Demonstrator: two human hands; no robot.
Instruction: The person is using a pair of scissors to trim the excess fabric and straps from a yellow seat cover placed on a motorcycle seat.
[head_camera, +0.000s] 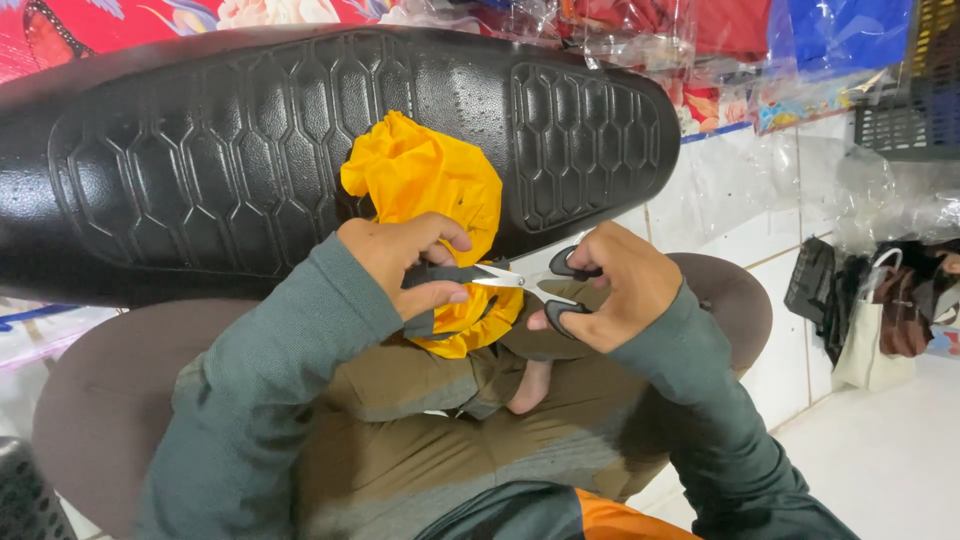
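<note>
My left hand (405, 262) pinches a grey strip of fabric (440, 276) attached to a crumpled yellow cloth (430, 185) that lies against a black embossed motorcycle seat (200, 150). My right hand (615, 290) grips black-handled scissors (545, 282), fingers through the loops. The silver blades point left and meet the grey strip just beside my left thumb. Part of the yellow cloth hangs below my left hand over my lap.
I sit on a round brown stool (735, 300), legs folded in olive trousers. Colourful fabrics in clear plastic (700, 40) are stacked behind the seat. Dark and white bags (880, 320) stand at the right on a white tiled floor (880, 450).
</note>
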